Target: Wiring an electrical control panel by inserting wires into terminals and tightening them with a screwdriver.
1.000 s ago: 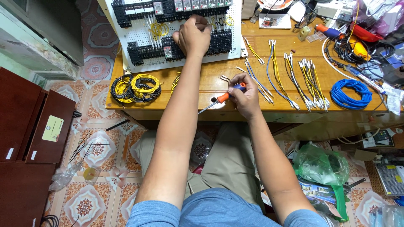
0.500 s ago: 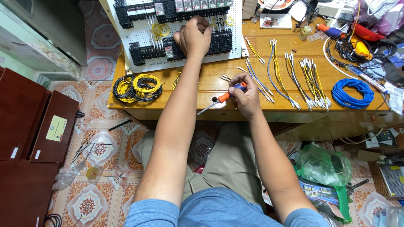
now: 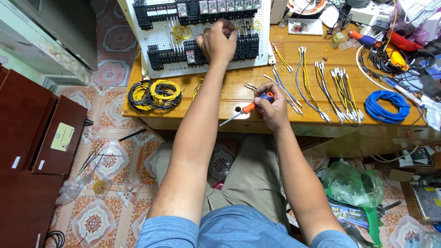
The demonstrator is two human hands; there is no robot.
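My left hand (image 3: 217, 42) rests on a white perforated panel (image 3: 262, 50) that carries rows of black terminal blocks and relays with yellow wires; its fingers are curled over the components, and what they pinch is hidden. My right hand (image 3: 274, 107) grips an orange-handled screwdriver (image 3: 242, 111) near the front edge of the wooden table (image 3: 229, 87), blade pointing left and down. Cut wires (image 3: 321, 87) in blue, yellow and black with crimped ends lie in rows just right of that hand.
Coils of yellow and black wire (image 3: 154, 94) lie at the table's left end, a blue coil (image 3: 387, 105) at the right. Tools and cables crowd the far right corner. A dark wooden cabinet (image 3: 27, 138) stands left; a green plastic bag (image 3: 353, 186) sits on the tiled floor.
The view has shifted slightly. Both hands stay where they were, the left on the panel and the right holding the screwdriver.
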